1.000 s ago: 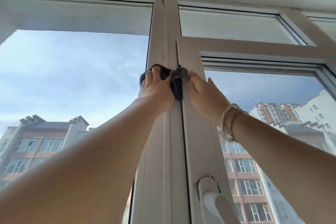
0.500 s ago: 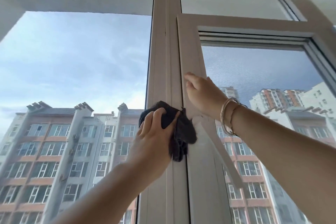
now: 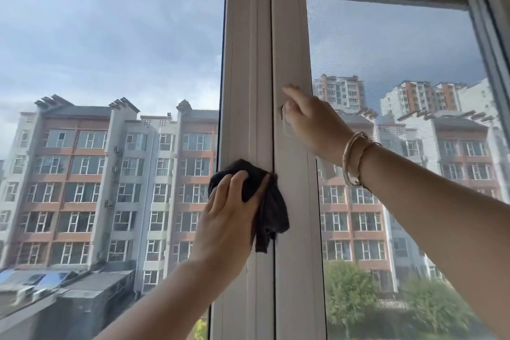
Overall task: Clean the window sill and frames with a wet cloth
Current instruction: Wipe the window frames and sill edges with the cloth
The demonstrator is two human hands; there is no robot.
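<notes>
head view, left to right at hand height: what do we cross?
Left glass pane → left hand → dark cloth → white sash frame → right hand → bangles → screened pane.

Two hands (image 3: 229, 223), one dark cloth (image 3: 271, 210), two bangles (image 3: 356, 159), one frame (image 3: 289, 36).
</notes>
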